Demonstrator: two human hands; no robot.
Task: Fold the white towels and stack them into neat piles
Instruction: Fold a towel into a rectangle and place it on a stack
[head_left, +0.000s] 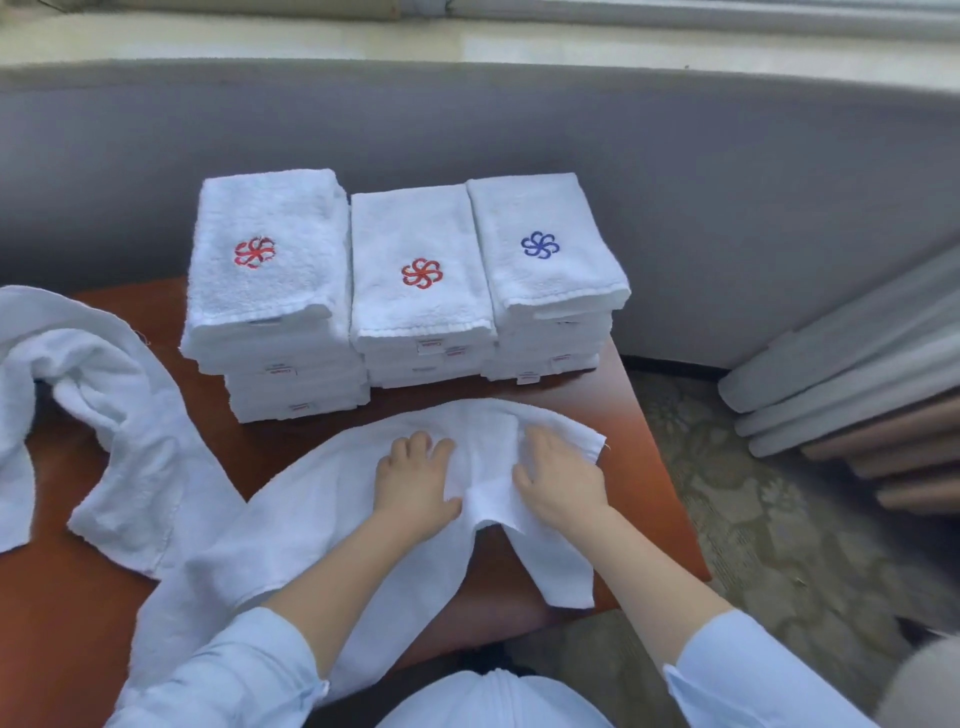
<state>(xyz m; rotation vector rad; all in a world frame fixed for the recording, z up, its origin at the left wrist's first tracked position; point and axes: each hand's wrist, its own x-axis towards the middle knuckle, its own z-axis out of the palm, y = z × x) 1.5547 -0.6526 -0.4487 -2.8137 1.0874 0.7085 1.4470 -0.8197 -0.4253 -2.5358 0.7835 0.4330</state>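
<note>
A white towel (322, 499) lies spread and creased across the near part of the brown table (644, 467). My left hand (415, 483) rests on its middle, fingers bent, thumb touching a raised fold. My right hand (558, 478) lies just to the right, fingers curled into the cloth by the same fold. Behind them stand three piles of folded white towels: the left pile (270, 291) and the middle pile (421, 291) bear a red flower emblem, the right pile (545, 270) a blue one.
A loose heap of unfolded white towels (104, 415) covers the table's left side. A grey upholstered backrest (727, 208) curves behind the table. Rolled grey and brown bolsters (857, 395) lie on the patterned carpet (779, 545) at the right.
</note>
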